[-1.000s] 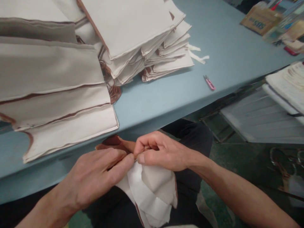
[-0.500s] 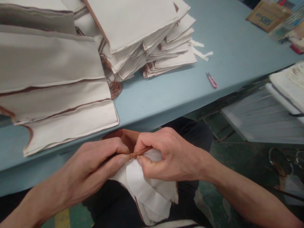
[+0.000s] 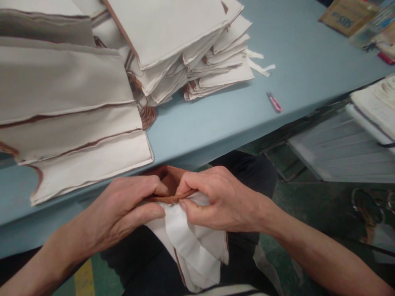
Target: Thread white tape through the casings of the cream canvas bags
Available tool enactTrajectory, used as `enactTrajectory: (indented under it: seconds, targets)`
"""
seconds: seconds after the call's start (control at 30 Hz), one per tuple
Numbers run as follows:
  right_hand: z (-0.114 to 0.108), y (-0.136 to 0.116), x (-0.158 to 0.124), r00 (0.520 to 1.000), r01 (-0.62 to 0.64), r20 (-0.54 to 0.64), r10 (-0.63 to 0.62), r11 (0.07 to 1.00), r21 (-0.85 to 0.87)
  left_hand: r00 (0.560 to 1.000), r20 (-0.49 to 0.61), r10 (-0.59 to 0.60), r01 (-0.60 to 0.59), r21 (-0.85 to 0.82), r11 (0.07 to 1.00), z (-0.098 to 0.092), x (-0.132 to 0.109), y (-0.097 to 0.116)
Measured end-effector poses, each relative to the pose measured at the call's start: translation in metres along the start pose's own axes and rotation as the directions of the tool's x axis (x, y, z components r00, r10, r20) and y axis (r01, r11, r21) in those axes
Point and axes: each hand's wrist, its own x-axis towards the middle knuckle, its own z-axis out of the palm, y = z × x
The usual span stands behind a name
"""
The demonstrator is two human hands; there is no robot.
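Observation:
Over my lap hangs a cream fabric bag [image 3: 160, 234] with a brown inner side and a brown folded edge. My right hand [image 3: 216, 197] pinches this edge between thumb and forefinger, near the top of a white ribbon [image 3: 191, 246] that hangs down the front. On the other side is my left hand [image 3: 132, 209], its thumb and forefinger apart with the brown edge passing between them. Its remaining fingers are hidden behind the hand and cloth.
Stacks of similar cream pieces [image 3: 182, 33] and folded ones [image 3: 92, 152] cover the blue table's left, with brown cords [image 3: 148, 117] between them. Pink thread snips [image 3: 274, 102] lie near the edge. A cardboard box [image 3: 345, 18] stands far right; a white rack [image 3: 339, 152] is beside the table.
My left thumb and forefinger have parted from their pinch on the brown edge, and the bunched edge has straightened. My right hand keeps its pinch. The view has shifted slightly.

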Motion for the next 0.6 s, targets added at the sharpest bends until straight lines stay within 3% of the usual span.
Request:
enactTrajectory:
  seconds: [0.1, 0.3, 0.6]
  targets:
    - [-0.003, -0.003, -0.002, 0.999, -0.009, 0.035, 0.011, 0.999, -0.047, 0.999, 0.051, -0.012, 0.016, -0.074, 0.997, 0.0, 0.011, 0.01]
    - [-0.006, -0.01, -0.001, 0.997, -0.047, 0.047, 0.054, 0.987, -0.156, 1.0, -0.003, -0.007, 0.007, -0.039, 0.999, 0.008, 0.02, 0.015]
    - [-0.01, -0.016, -0.006, 0.981, -0.14, 0.123, 0.15, 0.987, -0.085, 0.973, 0.216, -0.083, 0.142, -0.275, 0.951, -0.001, 0.03, 0.019]
